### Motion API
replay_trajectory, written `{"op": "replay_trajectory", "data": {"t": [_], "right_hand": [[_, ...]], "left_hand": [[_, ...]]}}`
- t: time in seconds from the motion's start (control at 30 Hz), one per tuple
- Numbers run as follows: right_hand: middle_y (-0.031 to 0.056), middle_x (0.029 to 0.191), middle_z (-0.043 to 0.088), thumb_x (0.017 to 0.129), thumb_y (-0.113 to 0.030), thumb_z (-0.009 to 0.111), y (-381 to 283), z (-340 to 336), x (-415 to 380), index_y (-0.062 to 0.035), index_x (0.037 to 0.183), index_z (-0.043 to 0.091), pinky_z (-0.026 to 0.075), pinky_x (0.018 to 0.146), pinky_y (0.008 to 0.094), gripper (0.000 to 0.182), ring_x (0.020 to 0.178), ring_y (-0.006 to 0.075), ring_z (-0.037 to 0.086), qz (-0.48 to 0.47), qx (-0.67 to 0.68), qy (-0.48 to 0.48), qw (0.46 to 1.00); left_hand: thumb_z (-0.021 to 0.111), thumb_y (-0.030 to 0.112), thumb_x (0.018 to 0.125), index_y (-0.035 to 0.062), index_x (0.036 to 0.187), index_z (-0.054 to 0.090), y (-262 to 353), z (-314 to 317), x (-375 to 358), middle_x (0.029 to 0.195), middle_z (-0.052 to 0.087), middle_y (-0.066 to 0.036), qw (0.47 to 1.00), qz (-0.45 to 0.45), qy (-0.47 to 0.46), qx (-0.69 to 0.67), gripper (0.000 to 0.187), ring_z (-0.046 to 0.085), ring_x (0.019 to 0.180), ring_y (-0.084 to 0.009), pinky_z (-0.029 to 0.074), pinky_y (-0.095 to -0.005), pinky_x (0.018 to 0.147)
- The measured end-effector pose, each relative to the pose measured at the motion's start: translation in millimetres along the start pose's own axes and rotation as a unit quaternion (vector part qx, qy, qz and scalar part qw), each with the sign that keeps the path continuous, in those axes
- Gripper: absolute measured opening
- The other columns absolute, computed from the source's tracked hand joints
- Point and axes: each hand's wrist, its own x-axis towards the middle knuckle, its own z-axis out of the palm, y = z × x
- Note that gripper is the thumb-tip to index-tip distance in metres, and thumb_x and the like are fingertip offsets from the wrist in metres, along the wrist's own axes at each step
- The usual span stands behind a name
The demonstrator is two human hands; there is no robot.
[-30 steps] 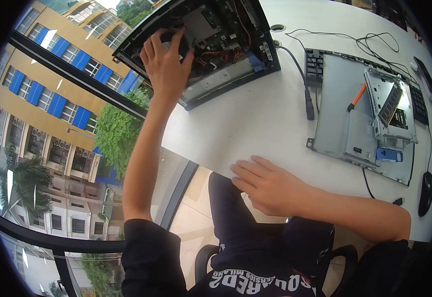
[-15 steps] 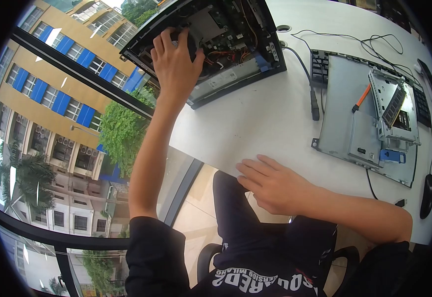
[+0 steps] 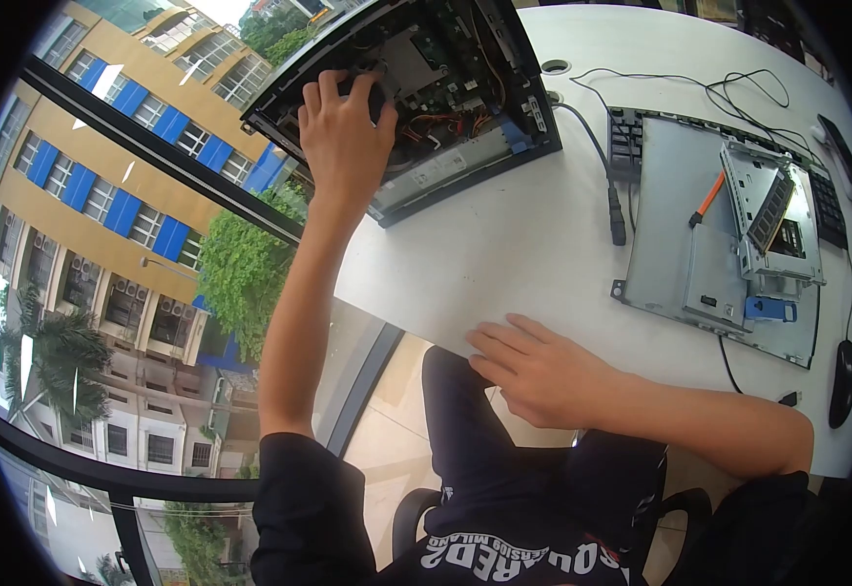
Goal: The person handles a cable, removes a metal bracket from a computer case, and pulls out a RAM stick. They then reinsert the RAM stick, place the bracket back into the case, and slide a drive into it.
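Note:
An open desktop computer case [image 3: 450, 176] lies at the far left of the table, its circuit board [image 3: 460, 93] and coloured wires facing up. My left hand [image 3: 346, 137] reaches into it, fingers curled over a dark round part [image 3: 377, 101] that looks like a cooling fan. Much of that part is hidden under the fingers. My right hand [image 3: 543, 371] lies palm down at the table's front edge, fingers stretched out and holding nothing.
At right, a metal side panel [image 3: 675, 215] lies on a keyboard [image 3: 626, 137], carrying a metal drive bracket [image 3: 753, 210], a memory stick [image 3: 772, 210] and an orange cable [image 3: 709, 198]. A power cable [image 3: 614, 210], mouse [image 3: 843, 386] and phone [image 3: 841, 151] are near it. A window borders the table's left.
The view has shifted slightly. My left hand stays at the round part inside the case, its fingers moved only a little. My right hand keeps its place at the table edge.

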Motion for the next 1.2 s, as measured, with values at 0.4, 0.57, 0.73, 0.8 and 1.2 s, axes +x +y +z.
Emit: {"op": "replay_trajectory", "data": {"t": [0.4,0.57,0.73,0.8,1.2], "right_hand": [[0.0179,0.146,0.053,0.081,-0.022,0.077,-1.2,0.1,0.1,-0.0010,0.127,0.059,0.034,0.120,0.0469,0.053,0.141,0.0301,0.045,-0.001,0.001,0.005,1.000],[0.0178,0.146,0.053,0.082,-0.021,0.077,-1.2,0.8,0.3,-0.0012,0.127,0.059,0.033,0.120,0.0470,0.053,0.140,0.0301,0.045,0.001,0.001,0.006,1.000],[0.0179,0.146,0.053,0.082,-0.020,0.076,-0.8,1.0,-0.3,-0.0010,0.127,0.058,0.034,0.120,0.0473,0.053,0.140,0.0305,0.045,-0.001,0.004,0.007,1.000],[0.0181,0.146,0.052,0.082,-0.021,0.077,-0.9,0.0,-0.2,-0.0009,0.128,0.058,0.034,0.120,0.0473,0.053,0.140,0.0307,0.045,-0.002,0.004,0.005,1.000],[0.0187,0.146,0.053,0.081,-0.021,0.077,-1.0,-0.2,-0.3,-0.0011,0.127,0.058,0.034,0.119,0.0474,0.054,0.140,0.0309,0.045,-0.002,0.007,0.006,1.000]], "left_hand": [[0.076,0.023,0.087,0.0126,0.113,0.072,-0.5,3.0,5.4,0.114,0.059,-0.010,1.000,0.000,0.013,0.025,0.028,0.057,0.109,-0.0312,0.054,-0.0438,0.089],[0.076,0.021,0.086,0.0119,0.112,0.072,-1.6,0.6,7.4,0.115,0.058,-0.013,1.000,0.000,0.001,0.015,0.028,0.056,0.106,-0.0328,0.056,-0.0437,0.084],[0.077,0.020,0.086,0.0151,0.112,0.071,0.5,0.5,7.3,0.111,0.059,-0.008,1.000,-0.013,0.006,0.023,0.026,0.057,0.107,-0.0304,0.056,-0.0426,0.083],[0.077,0.020,0.086,0.0147,0.112,0.071,0.7,0.0,7.3,0.111,0.059,-0.008,1.000,-0.016,0.004,0.022,0.027,0.057,0.107,-0.0304,0.056,-0.0426,0.083],[0.076,0.021,0.087,0.0107,0.115,0.072,-6.9,-4.3,5.7,0.112,0.058,-0.009,1.000,0.010,-0.008,0.008,0.030,0.058,0.109,-0.0307,0.055,-0.0431,0.086]]}}
